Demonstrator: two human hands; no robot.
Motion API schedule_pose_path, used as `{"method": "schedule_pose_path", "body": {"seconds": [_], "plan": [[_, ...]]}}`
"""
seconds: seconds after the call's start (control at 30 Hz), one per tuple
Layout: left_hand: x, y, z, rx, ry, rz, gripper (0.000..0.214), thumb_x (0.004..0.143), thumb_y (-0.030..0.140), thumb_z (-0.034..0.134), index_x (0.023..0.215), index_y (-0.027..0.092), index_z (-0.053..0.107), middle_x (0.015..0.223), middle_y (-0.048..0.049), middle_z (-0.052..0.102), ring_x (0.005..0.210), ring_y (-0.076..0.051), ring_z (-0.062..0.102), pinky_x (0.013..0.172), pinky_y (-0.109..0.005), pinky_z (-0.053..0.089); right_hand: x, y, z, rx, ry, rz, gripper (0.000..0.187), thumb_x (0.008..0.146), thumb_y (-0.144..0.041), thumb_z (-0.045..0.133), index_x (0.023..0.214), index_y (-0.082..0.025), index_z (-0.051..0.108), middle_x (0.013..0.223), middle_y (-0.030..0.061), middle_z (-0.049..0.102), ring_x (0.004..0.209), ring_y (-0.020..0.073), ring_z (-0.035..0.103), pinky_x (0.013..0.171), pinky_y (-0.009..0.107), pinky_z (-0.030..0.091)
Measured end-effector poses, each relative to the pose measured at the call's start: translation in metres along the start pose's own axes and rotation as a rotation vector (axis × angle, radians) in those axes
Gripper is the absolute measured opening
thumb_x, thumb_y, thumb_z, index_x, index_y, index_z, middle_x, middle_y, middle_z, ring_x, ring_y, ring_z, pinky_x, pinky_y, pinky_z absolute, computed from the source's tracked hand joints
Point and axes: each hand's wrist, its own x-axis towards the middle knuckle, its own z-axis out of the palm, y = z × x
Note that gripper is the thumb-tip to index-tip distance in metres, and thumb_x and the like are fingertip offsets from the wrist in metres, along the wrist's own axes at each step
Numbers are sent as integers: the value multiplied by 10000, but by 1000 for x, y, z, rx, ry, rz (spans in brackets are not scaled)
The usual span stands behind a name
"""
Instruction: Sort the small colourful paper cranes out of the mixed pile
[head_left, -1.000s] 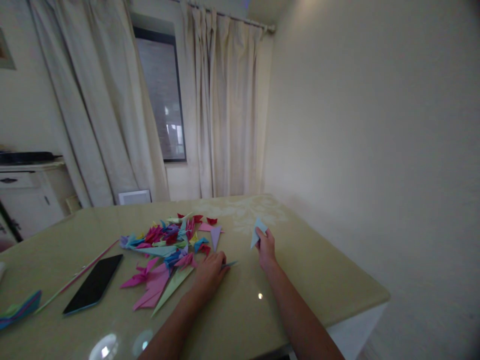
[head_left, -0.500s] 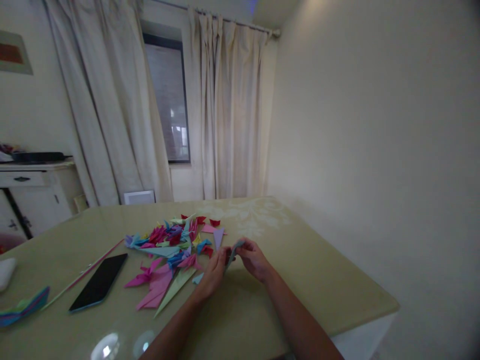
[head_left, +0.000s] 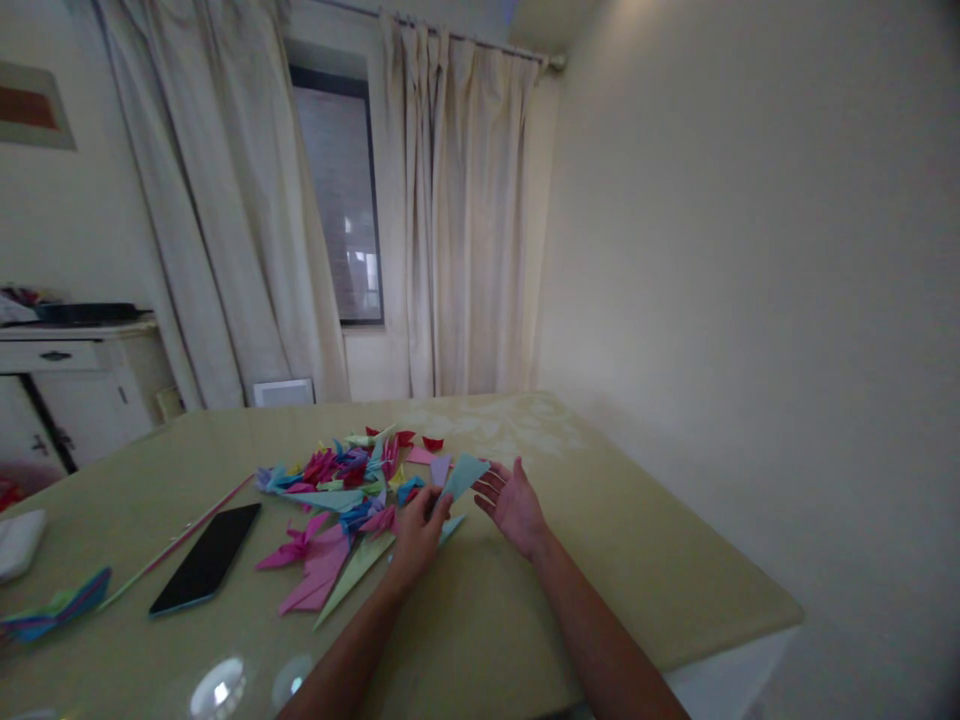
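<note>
Pinched in my left hand [head_left: 420, 530] is a folded piece of pale teal paper [head_left: 465, 474], its wide end pointing up and to the right. My right hand [head_left: 514, 505] is open beside it, palm turned inward and fingers spread close to the paper's right edge; whether a fingertip touches it I cannot tell. Another light blue paper piece [head_left: 452, 527] lies on the table under my left hand. Just left of my hands spreads a pile of colourful folded paper shapes [head_left: 349, 470]. A pink folded paper [head_left: 319, 570] and a long pale green one [head_left: 354, 577] lie at its near side.
A black phone [head_left: 206, 558] lies left of the pile, with a thin pink and green strip [head_left: 180, 540] behind it. Folded blue-green paper [head_left: 56, 610] and a white object [head_left: 21, 545] sit at the far left. The table's right edge [head_left: 720, 560] runs beside a wall.
My right hand has let go of the teal paper and opened, moving slightly right. The paper now shows its broad face, held by my left hand alone.
</note>
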Motion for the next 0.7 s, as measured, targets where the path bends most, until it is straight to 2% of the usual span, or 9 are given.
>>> {"method": "schedule_pose_path", "body": {"seconds": [0.1,0.2,0.27,0.37,0.47,0.6,0.7], "plan": [[-1,-1,-2,32,-37,15,450,951,631,513,893,204,643,772,-26,676,667,-184,593,639,-280,452,4,4,-4,-131,85,-65,601,716,-735,775,1038,-228,755,962,84,776,861,233,726,740,331,545],[-4,-1,0,256,-136,45,385,1031,487,403,945,210,655,820,-47,718,727,-201,653,689,-290,490,9,14,-7,-269,185,-125,491,585,-566,919,852,-189,752,736,27,720,669,168,646,623,259,473],[-7,0,-1,419,-140,40,377,1058,374,339,956,208,661,880,-75,732,838,-229,686,776,-321,504,12,19,-11,-293,239,-151,450,580,-536,919,772,-174,731,608,-14,641,566,129,556,550,234,406],[-11,0,-8,733,-145,34,310,1028,235,386,1005,186,691,1060,-131,722,1039,-281,662,916,-389,483,17,22,-22,-309,359,-209,444,627,-562,870,777,-178,704,504,-78,498,456,90,402,460,225,288],[-13,0,-14,1077,-203,15,279,1003,240,480,1140,143,703,1207,-173,676,1129,-320,622,973,-430,471,20,20,-32,-314,455,-259,453,665,-585,828,817,-183,686,498,-98,442,431,84,354,436,231,246],[-14,4,-12,1098,-298,-3,303,1008,213,490,1214,121,692,1214,-176,671,1155,-308,613,1018,-416,442,20,19,-35,-315,512,-290,487,670,-609,812,859,-182,675,563,-74,501,447,86,406,437,231,265],[-16,4,-6,1074,-304,1,308,1029,272,493,1228,133,682,1230,-170,671,1178,-301,604,1027,-403,424,21,22,-34,-323,519,-300,518,658,-634,813,868,-182,671,603,-56,545,443,84,416,428,231,270]]}}
